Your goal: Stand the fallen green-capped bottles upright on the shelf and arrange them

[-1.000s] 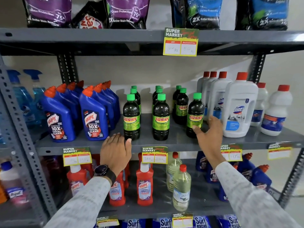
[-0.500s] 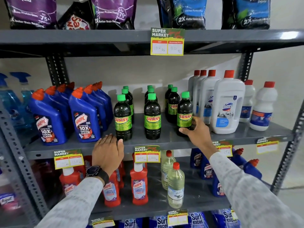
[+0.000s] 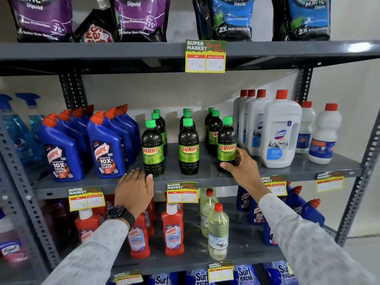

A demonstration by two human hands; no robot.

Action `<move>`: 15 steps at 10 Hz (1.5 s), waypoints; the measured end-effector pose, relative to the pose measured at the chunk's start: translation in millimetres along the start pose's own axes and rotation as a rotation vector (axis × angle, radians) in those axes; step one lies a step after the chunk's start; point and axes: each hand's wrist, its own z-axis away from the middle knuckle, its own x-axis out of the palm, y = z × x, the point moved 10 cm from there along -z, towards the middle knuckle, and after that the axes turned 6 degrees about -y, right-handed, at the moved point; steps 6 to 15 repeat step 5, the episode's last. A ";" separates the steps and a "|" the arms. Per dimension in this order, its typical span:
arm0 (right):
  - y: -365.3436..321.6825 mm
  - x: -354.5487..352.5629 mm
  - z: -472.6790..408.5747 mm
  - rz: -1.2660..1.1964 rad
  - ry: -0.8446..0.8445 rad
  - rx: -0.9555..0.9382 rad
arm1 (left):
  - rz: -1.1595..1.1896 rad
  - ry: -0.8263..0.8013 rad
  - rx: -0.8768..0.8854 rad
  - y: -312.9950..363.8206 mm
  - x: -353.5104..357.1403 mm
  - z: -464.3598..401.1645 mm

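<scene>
Several dark green-capped Sunny bottles stand upright in three rows on the grey middle shelf (image 3: 205,176). The front ones are the left bottle (image 3: 152,149), the middle bottle (image 3: 188,147) and the right bottle (image 3: 226,144). My right hand (image 3: 239,164) wraps the lower part of the front right bottle, thumb across its base. My left hand (image 3: 133,189) rests flat on the shelf's front edge, fingertips just below the front left bottle, holding nothing. No green-capped bottle lies on its side.
Blue Harpic bottles (image 3: 104,149) crowd the left of the shelf, white Domex bottles (image 3: 280,130) the right. Price tags (image 3: 182,192) hang on the edge. Red Harpic bottles (image 3: 172,229) and clear bottles (image 3: 218,233) fill the shelf below, detergent pouches (image 3: 141,17) the one above.
My right hand reached in from beside the front right bottle and closed around its lower part. The left hand stayed on the shelf edge. The camera moved closer.
</scene>
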 end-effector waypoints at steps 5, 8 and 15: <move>-8.7 -0.2 5.8 -0.009 -0.031 -0.024 | 0.075 -0.006 -0.019 -3.5 -1.5 1.1; -8.7 -0.2 5.8 -0.009 -0.031 -0.024 | 0.075 -0.006 -0.019 -3.5 -1.5 1.1; -8.7 -0.2 5.8 -0.009 -0.031 -0.024 | 0.075 -0.006 -0.019 -3.5 -1.5 1.1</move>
